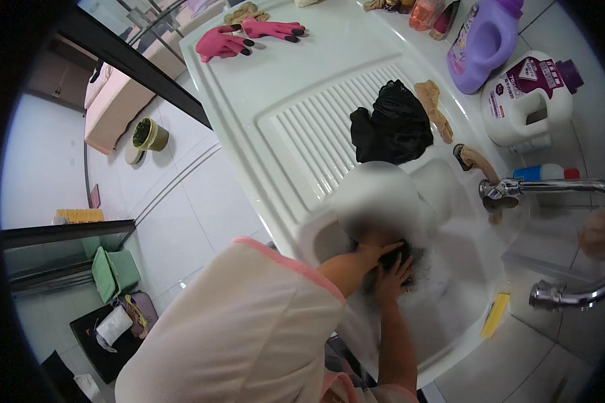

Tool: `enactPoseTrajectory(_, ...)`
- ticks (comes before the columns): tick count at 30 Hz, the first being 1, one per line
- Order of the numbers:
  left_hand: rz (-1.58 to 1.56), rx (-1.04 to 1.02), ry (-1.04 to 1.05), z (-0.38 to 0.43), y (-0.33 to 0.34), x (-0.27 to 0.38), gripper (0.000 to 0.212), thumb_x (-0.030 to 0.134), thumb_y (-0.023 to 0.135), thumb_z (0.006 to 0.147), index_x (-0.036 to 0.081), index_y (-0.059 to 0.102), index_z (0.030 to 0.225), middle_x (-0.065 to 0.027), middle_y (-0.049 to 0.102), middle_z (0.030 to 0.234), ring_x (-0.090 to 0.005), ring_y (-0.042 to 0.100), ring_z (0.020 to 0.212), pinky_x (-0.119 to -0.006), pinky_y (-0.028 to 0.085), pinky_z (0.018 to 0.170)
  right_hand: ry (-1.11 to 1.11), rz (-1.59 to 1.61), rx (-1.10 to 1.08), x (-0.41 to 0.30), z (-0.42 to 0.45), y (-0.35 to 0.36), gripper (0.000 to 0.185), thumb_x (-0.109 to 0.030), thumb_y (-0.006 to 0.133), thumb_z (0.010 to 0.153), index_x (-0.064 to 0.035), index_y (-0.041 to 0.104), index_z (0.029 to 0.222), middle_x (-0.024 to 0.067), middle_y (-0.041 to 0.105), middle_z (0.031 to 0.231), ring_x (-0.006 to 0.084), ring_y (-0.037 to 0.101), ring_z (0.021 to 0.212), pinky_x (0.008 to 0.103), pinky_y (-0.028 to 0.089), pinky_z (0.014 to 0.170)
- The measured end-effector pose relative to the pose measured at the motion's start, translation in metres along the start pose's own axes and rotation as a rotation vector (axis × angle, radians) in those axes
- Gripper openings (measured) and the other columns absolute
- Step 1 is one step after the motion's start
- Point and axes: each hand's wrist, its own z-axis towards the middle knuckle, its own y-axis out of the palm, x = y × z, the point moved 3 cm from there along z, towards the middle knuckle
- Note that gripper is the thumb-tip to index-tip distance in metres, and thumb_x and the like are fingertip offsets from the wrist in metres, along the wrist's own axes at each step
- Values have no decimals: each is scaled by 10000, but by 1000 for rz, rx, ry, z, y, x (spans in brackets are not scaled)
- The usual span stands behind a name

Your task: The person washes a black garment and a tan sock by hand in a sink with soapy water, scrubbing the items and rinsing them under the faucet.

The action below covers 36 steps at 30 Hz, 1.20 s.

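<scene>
Deep in the white sink basin (459, 297), both of my hands are on a dark wet cloth (394, 256). My left hand (373, 252) reaches in from the left and grips the cloth, its fingers partly hidden. From below comes my right hand (394, 279), fingers spread over the cloth and holding it against the left. Water or foam blurs the basin beside them. A blurred patch covers part of the basin just above my hands. Another black garment (393, 123) lies crumpled on the ribbed washboard (312, 131), beside a beige stocking-like piece (433, 108).
A chrome faucet (559, 186) curves over the right side. Along the wall stand a purple jug (484, 45), a white detergent jug (529, 101) and a blue-labelled bottle (539, 173). Pink rubber gloves (222, 43) lie at the far end. A yellow bar (495, 316) rests on the rim.
</scene>
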Motion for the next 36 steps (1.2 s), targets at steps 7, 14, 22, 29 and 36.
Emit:
enactPoseTrajectory(7, -46, -62, -101, 13, 31, 1, 435, 305, 356, 909, 123, 332, 1304, -114, 255, 1337, -316, 216, 1204, -511, 178, 967, -71, -168, -541, 13, 23, 28, 551, -379, 420, 904, -53, 324, 1338, 192, 267, 1401, 365, 344, 1222, 490, 340, 950)
enactPoseTrajectory(14, -70, 13, -82, -10, -2, 4, 510, 308, 337, 906, 163, 260, 1388, -124, 130, 1471, -374, 86, 1339, -604, 74, 1029, -245, 108, 255, 26, 47, 27, 197, -146, 460, 866, 14, 524, 961, 154, 514, 1047, 292, 482, 940, 405, 396, 829)
enactPoseTrajectory(22, -265, 544, 315, 5, -14, 7, 264, 246, 467, 782, 45, 635, 810, -149, 634, 815, -278, 617, 753, -419, 490, 555, -219, 1319, 233, 14, -8, -61, 74, -89, 468, 877, -35, 443, 920, 82, 487, 877, 197, 483, 766, 323, 410, 669)
enactPoseTrajectory(29, -684, 642, 490, -148, -176, 79, 158, 164, 565, 713, 14, 605, 740, -201, 610, 737, -383, 592, 752, -441, 467, 689, -302, 1571, 611, 45, -84, -148, 231, -151, 484, 906, -51, 405, 1099, 97, 511, 983, 192, 511, 894, 323, 448, 773)
enactPoseTrajectory(36, -877, 846, 828, -281, -292, 126, 178, 137, 562, 748, 2, 564, 865, -208, 608, 808, -378, 582, 818, -443, 452, 729, -687, 1451, 1067, 50, -213, -290, 323, -199, 530, 902, -16, 399, 1132, 119, 507, 1024, 207, 502, 959, 342, 409, 868)
